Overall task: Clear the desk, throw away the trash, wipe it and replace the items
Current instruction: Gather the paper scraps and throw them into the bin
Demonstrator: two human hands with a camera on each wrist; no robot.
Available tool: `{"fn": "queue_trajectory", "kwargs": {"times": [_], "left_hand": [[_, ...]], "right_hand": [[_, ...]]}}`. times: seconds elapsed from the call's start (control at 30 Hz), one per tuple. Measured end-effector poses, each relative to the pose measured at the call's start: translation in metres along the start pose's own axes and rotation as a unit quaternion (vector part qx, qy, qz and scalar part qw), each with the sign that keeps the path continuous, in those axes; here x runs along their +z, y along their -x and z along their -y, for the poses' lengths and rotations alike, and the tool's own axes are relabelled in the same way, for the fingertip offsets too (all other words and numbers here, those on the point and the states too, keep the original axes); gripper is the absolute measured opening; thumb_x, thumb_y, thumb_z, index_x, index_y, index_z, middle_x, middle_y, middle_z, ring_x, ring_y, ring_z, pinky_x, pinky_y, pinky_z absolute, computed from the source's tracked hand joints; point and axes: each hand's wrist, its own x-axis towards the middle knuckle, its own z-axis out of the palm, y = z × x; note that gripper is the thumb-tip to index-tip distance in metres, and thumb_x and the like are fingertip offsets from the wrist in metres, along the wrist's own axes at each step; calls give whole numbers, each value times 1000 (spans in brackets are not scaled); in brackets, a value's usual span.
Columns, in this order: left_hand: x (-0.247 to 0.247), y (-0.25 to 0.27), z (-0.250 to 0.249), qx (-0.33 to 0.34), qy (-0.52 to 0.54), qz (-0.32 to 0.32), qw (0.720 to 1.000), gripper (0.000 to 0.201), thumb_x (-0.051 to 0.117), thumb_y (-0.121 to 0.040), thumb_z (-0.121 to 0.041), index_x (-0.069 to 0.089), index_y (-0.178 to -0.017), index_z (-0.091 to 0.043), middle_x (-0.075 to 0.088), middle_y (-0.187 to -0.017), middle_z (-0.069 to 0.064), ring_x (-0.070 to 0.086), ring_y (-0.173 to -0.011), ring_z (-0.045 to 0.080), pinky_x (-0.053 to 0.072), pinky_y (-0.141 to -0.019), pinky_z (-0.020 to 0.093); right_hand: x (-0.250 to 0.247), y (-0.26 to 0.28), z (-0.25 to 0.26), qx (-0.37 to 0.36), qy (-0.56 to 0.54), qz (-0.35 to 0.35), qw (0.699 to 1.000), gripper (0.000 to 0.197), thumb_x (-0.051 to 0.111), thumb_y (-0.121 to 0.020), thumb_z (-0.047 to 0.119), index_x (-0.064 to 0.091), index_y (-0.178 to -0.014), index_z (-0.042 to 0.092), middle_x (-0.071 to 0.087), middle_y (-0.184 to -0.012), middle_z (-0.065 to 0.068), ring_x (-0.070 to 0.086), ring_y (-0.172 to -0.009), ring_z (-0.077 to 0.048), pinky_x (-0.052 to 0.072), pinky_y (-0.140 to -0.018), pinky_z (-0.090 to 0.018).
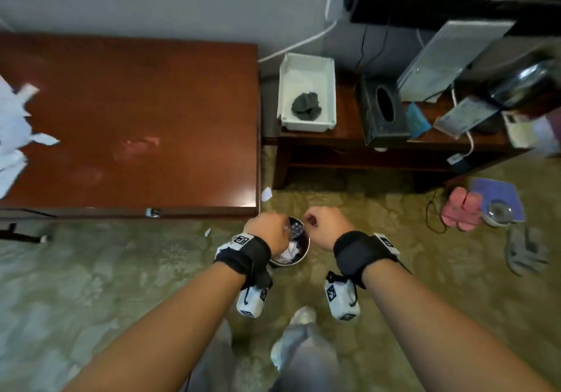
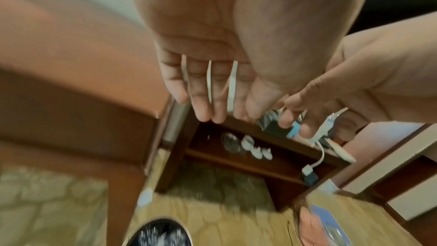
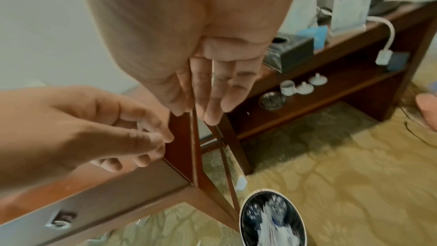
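Note:
I stand over a small round trash bin (image 1: 305,250) on the carpet, just off the desk's (image 1: 127,112) near right corner. White crumpled paper (image 1: 288,253) lies inside its dark liner. My left hand (image 1: 267,230) hovers over the bin's left rim, and the left wrist view shows its fingers (image 2: 208,98) fairly straight with nothing in the palm. My right hand (image 1: 326,226) hangs above the bin's right side, its fingers (image 3: 210,96) relaxed and holding nothing. Torn white paper (image 1: 12,127) remains at the desk's far left edge.
A low side table (image 1: 349,132) to the right carries a white tray (image 1: 331,88) holding a dark cloth (image 1: 306,104), a tissue box (image 1: 384,112) and cabled clutter. Paper scraps (image 1: 266,193) lie on the carpet. Pink slippers (image 1: 460,208) and a purple scale (image 1: 501,200) sit further right.

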Motion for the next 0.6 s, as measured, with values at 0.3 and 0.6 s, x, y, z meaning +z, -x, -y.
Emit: {"fn": "queue_trajectory", "kwargs": {"times": [0.3, 0.6], "left_hand": [[-131, 94, 104, -21, -14, -126, 992, 30, 45, -94, -39, 60, -116, -26, 61, -120, 3, 59, -109, 26, 47, -93, 40], [-192, 186, 276, -105, 13, -156, 982, 29, 48, -92, -39, 60, -116, -29, 61, -121, 2, 58, -113, 26, 44, -95, 39]], "right_hand": [[-36, 30, 168, -31, 97, -49, 994, 19, 57, -88, 30, 65, -106, 27, 68, -104, 0, 65, -94, -23, 56, -83, -39], [35, 20, 362, -118, 110, -26, 987, 13, 55, -88, 32, 62, -99, 33, 67, -105, 6, 62, -95, -21, 53, -81, -32]]}}
